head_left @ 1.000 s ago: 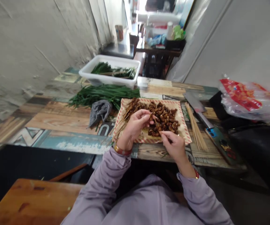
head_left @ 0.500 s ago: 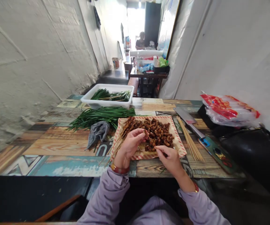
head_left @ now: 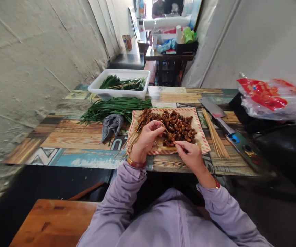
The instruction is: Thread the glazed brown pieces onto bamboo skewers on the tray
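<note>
A red-striped paper tray (head_left: 203, 145) on the patterned wooden table holds a heap of glossy brown meat pieces (head_left: 178, 125) and finished skewers at its left side. My left hand (head_left: 146, 139) hovers over the tray's near left part, fingers pinched on a small brown piece at the tip of a thin bamboo skewer (head_left: 166, 129). My right hand (head_left: 190, 155) is at the tray's near edge, thumb and forefinger pinched on the skewer's lower end. Both wrists wear bands, and lilac sleeves cover the arms.
Loose bamboo sticks (head_left: 216, 139), a cleaver (head_left: 216, 113) and a phone (head_left: 244, 151) lie right of the tray. Chives (head_left: 114, 106), a grey cloth (head_left: 111, 125) and a white tub (head_left: 119, 84) of chives are at the left and back. A red-printed plastic bag (head_left: 271, 97) sits far right. A wooden bench (head_left: 52, 223) is near left.
The camera tipped up and then back down. Both hands stay over the tray, working the same skewer, with only small finger shifts.
</note>
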`<state>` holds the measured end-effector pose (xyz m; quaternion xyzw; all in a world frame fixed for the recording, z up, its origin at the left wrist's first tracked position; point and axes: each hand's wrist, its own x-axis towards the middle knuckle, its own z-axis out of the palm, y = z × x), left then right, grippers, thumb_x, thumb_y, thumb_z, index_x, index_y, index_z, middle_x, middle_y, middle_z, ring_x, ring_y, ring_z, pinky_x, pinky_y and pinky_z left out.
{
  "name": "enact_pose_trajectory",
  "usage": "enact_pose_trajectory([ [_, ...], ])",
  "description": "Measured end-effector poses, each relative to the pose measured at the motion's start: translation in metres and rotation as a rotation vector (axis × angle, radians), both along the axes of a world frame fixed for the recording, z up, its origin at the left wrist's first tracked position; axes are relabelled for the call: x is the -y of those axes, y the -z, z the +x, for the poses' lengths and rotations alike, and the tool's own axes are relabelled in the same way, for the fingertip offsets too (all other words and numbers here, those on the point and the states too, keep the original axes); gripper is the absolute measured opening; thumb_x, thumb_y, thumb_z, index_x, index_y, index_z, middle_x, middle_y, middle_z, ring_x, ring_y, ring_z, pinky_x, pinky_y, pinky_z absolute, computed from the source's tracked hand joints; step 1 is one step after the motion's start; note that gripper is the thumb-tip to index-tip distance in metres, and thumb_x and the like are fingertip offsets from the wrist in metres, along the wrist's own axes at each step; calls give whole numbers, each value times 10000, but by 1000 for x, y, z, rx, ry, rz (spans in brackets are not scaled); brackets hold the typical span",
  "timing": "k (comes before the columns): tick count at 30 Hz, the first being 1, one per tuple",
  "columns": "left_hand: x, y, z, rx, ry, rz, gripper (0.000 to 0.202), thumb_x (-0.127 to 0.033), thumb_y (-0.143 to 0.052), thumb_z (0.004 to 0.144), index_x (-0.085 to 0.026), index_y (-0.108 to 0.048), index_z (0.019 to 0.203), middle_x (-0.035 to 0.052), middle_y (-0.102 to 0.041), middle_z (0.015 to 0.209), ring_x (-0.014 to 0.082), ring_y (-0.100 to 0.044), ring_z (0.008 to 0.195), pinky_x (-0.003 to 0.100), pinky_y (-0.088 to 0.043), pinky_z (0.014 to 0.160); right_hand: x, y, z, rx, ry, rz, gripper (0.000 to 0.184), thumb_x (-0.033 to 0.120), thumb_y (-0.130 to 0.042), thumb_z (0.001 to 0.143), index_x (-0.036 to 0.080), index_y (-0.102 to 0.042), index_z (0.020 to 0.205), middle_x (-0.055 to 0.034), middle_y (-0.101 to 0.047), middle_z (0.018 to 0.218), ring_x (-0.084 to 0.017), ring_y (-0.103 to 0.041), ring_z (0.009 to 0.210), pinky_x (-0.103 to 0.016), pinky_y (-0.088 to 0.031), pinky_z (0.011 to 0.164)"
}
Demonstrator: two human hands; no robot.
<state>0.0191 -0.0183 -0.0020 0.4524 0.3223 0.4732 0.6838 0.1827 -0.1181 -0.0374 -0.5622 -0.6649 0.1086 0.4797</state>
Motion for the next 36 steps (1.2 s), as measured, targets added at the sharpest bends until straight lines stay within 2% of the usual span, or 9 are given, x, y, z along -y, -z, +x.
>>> enact_pose_trajectory([
  [5, 2, -2, 2, -50, -6, 29, 298, -247, -791, 619, -160, -628, 853, -37, -570, 732, 56, -508, 604, 187, -419, 560, -1, 0, 1, 9, -6, -12, 203, 245, -529, 879, 220, -726, 921, -32, -762, 881, -164, -725, 773, -279, -590, 733],
  [13, 1, -2, -1, 16, 118, -81, 337, -268, -795, 652, -149, -713, 956, 11, -636, 802, 73, -573, 662, 206, -475, 622, -2, 0, 0, -5, -8, -17, 195, 237, -537, 878, 215, -726, 920, -29, -762, 879, -160, -724, 772, -269, -583, 730],
  [20, 0, -3, -2, 80, 143, -119, 310, -276, -776, 689, -138, -708, 958, 51, -678, 848, 98, -614, 689, 235, -490, 657, -2, -2, 0, -14, 1, -13, 202, 241, -533, 872, 220, -731, 908, -27, -762, 864, -161, -721, 754, -272, -587, 728],
  [30, -2, 1, -3, 27, 61, -81, 278, -266, -795, 652, -158, -674, 878, -2, -639, 776, 68, -581, 642, 193, -457, 607, -2, -2, 0, -22, -1, -13, 191, 233, -539, 874, 214, -725, 916, -28, -763, 877, -161, -723, 764, -268, -584, 731],
  [36, -6, 3, -1, 85, -51, -107, 312, -288, -801, 630, -155, -616, 843, -32, -590, 727, 48, -542, 582, 188, -444, 576, 1, -1, 2, -33, 2, -38, 193, 242, -546, 867, 220, -730, 918, -31, -764, 897, -167, -725, 782, -276, -587, 745],
])
